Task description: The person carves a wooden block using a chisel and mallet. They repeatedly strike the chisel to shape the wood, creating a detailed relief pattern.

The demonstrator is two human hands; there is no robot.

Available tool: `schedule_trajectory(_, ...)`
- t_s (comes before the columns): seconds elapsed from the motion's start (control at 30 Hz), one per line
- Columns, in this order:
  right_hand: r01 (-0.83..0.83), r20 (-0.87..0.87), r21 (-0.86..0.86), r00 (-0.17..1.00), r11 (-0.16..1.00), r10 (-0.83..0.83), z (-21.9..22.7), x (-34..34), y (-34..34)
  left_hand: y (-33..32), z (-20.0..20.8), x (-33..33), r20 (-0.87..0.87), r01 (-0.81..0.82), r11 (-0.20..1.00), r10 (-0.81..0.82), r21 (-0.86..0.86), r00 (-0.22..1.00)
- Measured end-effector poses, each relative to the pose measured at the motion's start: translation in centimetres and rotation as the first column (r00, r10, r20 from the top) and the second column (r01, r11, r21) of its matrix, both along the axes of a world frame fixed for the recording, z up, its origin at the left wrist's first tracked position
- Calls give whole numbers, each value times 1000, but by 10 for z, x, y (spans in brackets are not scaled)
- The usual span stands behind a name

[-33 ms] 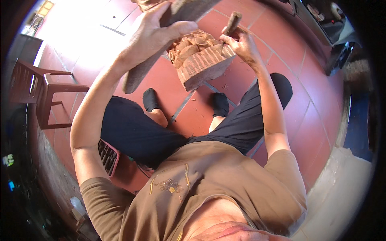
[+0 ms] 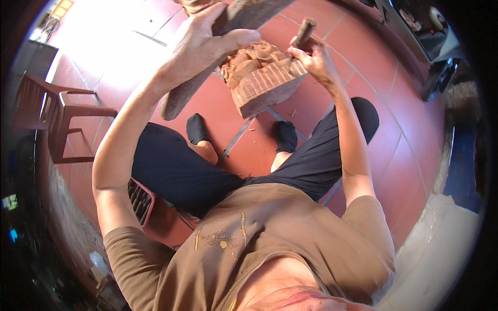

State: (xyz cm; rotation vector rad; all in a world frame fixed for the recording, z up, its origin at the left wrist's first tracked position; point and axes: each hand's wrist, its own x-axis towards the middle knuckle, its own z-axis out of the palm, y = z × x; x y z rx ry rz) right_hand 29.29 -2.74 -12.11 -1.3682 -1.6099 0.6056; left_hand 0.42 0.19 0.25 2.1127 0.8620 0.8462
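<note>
My left hand (image 2: pixel 199 49) is wrapped over a long, dark wooden bar (image 2: pixel 249 14), thumb stretched along the near side and the fingertips hidden. The bar slants from the upper right down past my wrist. Close by on the right, my right hand (image 2: pixel 314 59) grips a chisel (image 2: pixel 305 32) by its short wooden handle. Its lower end points at the edge of a carved wooden block (image 2: pixel 270 88); where the tip meets the wood is hard to make out. Rounded carving covers the block's far face, while its near side is flat and striped. Part of the block is hidden behind the bar.
Wood chips lie on the red tiled floor (image 2: pixel 249 142) between my feet. A brown plastic chair (image 2: pixel 67 114) stands at the left. Beside my left thigh is a pink-edged basket (image 2: pixel 145 202). Dark equipment (image 2: pixel 438 78) stands at the upper right, and another brown piece (image 2: pixel 196 5) shows beyond my left fingers.
</note>
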Motion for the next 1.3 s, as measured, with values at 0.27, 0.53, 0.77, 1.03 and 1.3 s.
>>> schedule_trajectory(0.27, 32, 30, -62, 999, 998, -30, 21, -10, -13, -9, 66, -19, 199, -200, 980, 194, 12, 961)
schedule_trajectory(0.53, 35, 67, -82, 997, 996, -29, 27, -11, -15, -12, 69, -16, 222, -239, 954, 277, -182, 935)
schedule_trajectory(0.77, 30, 91, -37, 996, 999, -26, 21, -4, -14, 3, 40, -23, 93, -203, 979, 205, -23, 974)
schedule_trajectory(1.03, 47, 42, -34, 998, 998, -45, 16, 4, -11, 0, 25, -14, 39, -157, 985, 155, 68, 987)
schedule_trajectory(1.3, 52, 118, -77, 992, 996, -43, 16, -1, -11, -2, 16, -7, -32, -84, 996, 84, 24, 996)
